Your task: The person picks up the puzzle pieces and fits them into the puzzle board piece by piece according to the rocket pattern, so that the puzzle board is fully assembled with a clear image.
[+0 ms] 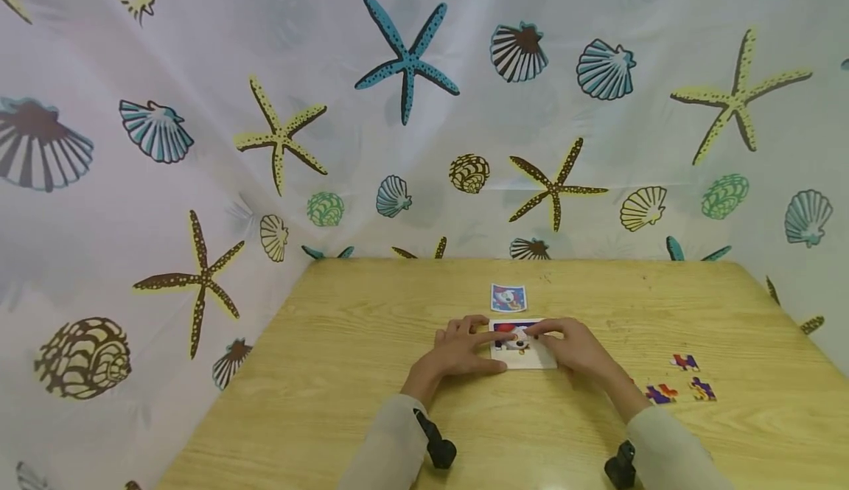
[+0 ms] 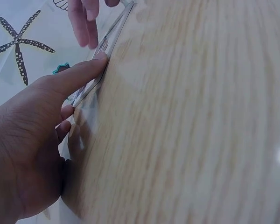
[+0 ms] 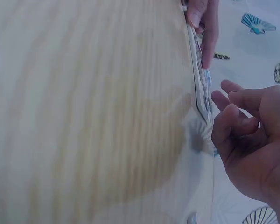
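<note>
A white-framed puzzle board [image 1: 530, 359], its upper part filled with a picture of a white character with red, lies between both hands. The left hand [image 1: 460, 351] rests at its left side, thumb at the lower edge and index finger reaching over the picture; in the left wrist view the left hand [image 2: 37, 126] has fingers extended along the board [image 2: 89, 86]. My right hand [image 1: 578, 346] is at the board's upper right, index finger over the picture. The right wrist view has the right hand [image 3: 256, 135] beside the board [image 3: 199, 88], fingers bent, nothing visible held.
Beyond the board lies a small picture card [image 1: 508, 298]. Loose puzzle pieces [image 1: 701, 389] are scattered to the right on the wooden table [image 1: 371, 291], some near the right forearm. A curtain with shells and starfish [image 1: 424, 144] hangs behind and at the sides.
</note>
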`<state>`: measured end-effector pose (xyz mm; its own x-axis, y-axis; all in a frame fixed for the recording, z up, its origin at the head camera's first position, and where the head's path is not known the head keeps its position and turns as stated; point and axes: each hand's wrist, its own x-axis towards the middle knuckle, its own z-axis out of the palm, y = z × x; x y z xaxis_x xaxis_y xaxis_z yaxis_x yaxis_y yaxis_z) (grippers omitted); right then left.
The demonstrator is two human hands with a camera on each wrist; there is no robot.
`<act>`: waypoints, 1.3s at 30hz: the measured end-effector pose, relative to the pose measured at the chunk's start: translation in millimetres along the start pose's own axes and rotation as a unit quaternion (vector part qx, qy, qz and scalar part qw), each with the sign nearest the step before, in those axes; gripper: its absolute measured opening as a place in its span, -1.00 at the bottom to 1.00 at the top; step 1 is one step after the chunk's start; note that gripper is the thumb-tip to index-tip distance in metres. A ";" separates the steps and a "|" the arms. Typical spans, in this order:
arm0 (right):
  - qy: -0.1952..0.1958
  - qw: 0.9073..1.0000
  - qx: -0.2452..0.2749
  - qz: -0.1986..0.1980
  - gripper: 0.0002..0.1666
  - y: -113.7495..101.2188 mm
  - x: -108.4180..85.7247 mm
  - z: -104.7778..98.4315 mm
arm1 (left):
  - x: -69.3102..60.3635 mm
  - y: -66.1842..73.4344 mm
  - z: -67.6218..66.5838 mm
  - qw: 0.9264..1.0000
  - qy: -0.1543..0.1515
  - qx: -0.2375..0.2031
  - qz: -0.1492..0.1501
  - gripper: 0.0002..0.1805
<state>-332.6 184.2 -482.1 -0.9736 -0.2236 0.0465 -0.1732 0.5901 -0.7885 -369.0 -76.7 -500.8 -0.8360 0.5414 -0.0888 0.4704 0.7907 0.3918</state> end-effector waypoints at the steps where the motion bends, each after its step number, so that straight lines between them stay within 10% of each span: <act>1: 0.001 1.000 0.012 0.002 -0.65 2.6 -3.3 -3.9 | -0.9 0.4 -0.5 1.000 0.000 -0.001 0.002 -0.31; 6: 0.009 0.998 0.055 0.026 -0.61 21.9 -20.2 -30.0 | -2.1 0.6 -0.2 1.000 0.002 -0.009 0.000 -0.31; 23: 0.046 0.997 -0.054 0.021 -0.56 79.8 -75.6 -113.5 | 5.0 -5.0 3.8 1.000 0.008 -0.018 -0.001 -0.29; 39: 0.001 0.995 -0.085 0.060 -0.59 108.4 -102.3 -158.9 | 5.5 -4.6 7.8 1.000 0.007 -0.013 -0.007 -0.29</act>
<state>-275.5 394.3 -475.0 -0.9890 -0.1420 -0.0414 -0.0775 0.7358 -0.6728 -373.7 -75.1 -510.3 -0.8464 0.5260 -0.0829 0.4505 0.7904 0.4150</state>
